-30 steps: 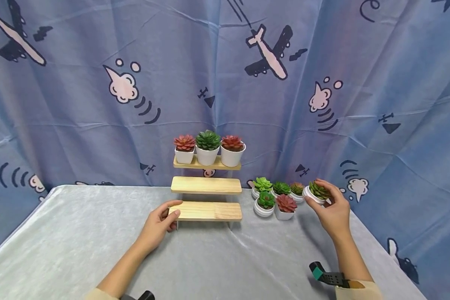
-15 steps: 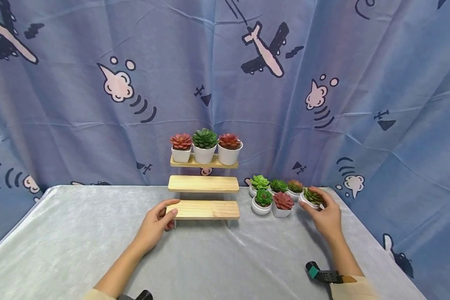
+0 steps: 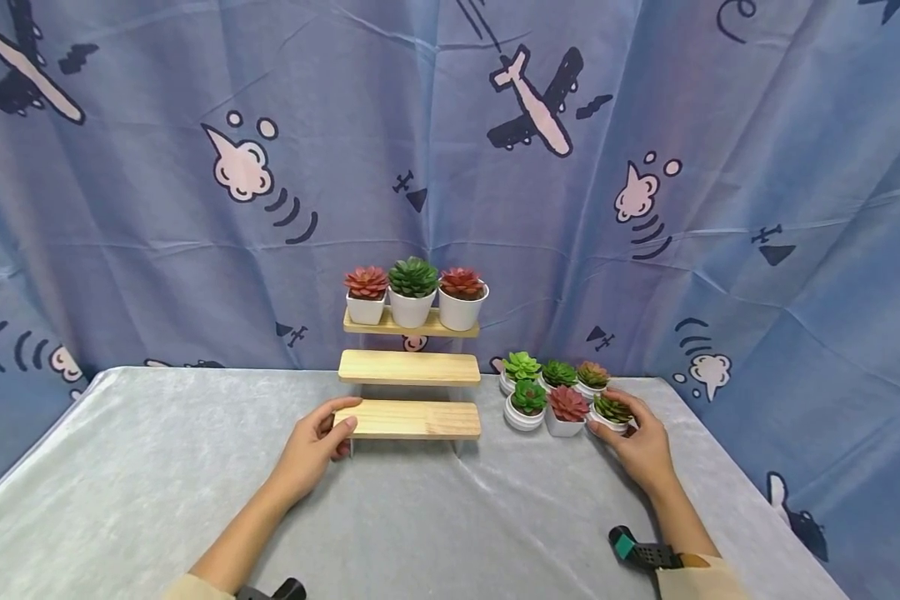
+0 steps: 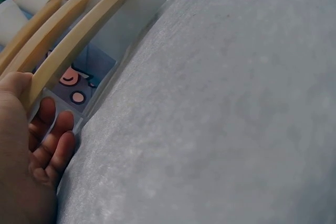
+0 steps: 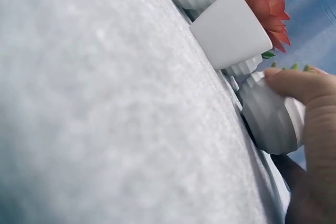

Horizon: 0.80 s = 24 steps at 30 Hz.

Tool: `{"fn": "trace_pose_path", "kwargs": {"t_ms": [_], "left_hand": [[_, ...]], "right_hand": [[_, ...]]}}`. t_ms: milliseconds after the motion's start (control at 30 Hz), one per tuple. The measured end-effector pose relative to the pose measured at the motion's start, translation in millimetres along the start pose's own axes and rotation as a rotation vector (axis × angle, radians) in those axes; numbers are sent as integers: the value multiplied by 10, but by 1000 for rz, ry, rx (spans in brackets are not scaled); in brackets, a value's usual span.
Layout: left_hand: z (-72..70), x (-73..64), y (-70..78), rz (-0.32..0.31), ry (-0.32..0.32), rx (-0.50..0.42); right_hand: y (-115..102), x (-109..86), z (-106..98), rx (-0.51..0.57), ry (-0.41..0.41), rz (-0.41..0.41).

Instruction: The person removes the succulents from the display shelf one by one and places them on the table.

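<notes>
My left hand [image 3: 305, 452] grips the left end of the lowest board of a three-tier wooden display stand [image 3: 412, 419]. In the left wrist view its thumb lies on the board edge [image 4: 63, 59], with the other fingers curled below. My right hand [image 3: 645, 446] holds a small green potted succulent [image 3: 612, 409] between thumb and fingers, at the right end of the front row of pots. The right wrist view shows its ribbed white pot [image 5: 270, 116] low at the grey cloth, beside a square white pot [image 5: 231, 30] with a red succulent [image 5: 266, 14].
Two red succulents [image 3: 366, 284] [image 3: 461, 285] flank a green one [image 3: 413, 278] on the top board. Right of the stand, more small succulents [image 3: 522, 367] cluster on the grey cloth-covered table [image 3: 420, 525]. A blue patterned curtain [image 3: 345, 167] hangs behind.
My right hand has brought the green potted succulent down and left, from above the table to beside the red one in the square pot. My left hand has stayed on the stand.
</notes>
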<state>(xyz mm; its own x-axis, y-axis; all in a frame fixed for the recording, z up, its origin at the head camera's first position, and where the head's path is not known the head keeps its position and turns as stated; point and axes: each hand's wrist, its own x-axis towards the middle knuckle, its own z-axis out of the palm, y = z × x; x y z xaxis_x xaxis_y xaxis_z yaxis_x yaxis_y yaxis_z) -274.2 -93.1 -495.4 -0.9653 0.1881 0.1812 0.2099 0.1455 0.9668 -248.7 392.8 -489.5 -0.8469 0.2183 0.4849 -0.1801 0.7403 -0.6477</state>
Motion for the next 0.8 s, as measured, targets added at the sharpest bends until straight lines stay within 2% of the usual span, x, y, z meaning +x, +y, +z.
{"fn": "trace_pose_path", "kwargs": {"t_ms": [200,367,467,600,800], "left_hand": [[-7,-2,9,-4,3,-8],[-7,-4,15,-2,1,-7],[-5,-1,13,-5,2,-2],[-5,0,16,-5,3,4],[0,-6,22,-6,3,13]], "right_hand": [[-21,-2,-8,-117,75,-113],[-49,18,-4,-137,128,-85],[-41,20,-8,-139,87,-81],[-29,11,-5,-140,23,-124],[-50,12,-7,-130,17,-147]]}}
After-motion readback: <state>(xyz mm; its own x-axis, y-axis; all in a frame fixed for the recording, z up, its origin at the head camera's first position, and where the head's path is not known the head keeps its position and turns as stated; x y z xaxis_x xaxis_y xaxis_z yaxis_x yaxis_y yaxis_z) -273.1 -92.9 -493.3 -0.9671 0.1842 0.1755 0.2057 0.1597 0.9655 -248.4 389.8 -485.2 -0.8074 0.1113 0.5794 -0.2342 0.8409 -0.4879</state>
